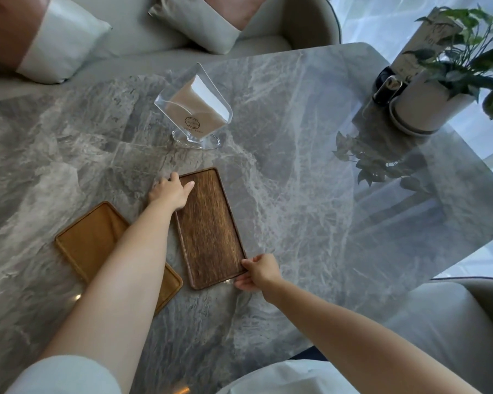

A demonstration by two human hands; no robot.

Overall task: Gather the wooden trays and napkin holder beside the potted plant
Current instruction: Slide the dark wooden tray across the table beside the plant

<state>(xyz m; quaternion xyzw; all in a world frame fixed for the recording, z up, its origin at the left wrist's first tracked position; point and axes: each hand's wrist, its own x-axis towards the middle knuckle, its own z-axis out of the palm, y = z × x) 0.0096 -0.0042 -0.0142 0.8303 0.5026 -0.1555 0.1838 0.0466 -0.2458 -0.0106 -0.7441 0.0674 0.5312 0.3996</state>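
Observation:
A dark brown wooden tray [209,226] lies flat in the middle of the grey marble table [310,172]. My left hand [170,191] grips its far left corner, thumb on the tray's inner surface. My right hand [258,271] pinches its near right corner. A lighter, honey-coloured wooden tray [91,240] lies to the left, partly hidden under my left forearm. A clear napkin holder [192,109] with beige napkins stands farther back. The potted plant [439,78] in a white pot sits at the table's far right corner.
A black object [386,86] and a printed card [424,38] stand beside the plant pot. A sofa with cushions [199,21] runs along the table's far side. A pale upholstered seat [453,317] sits at the near right. A bright window lies to the right.

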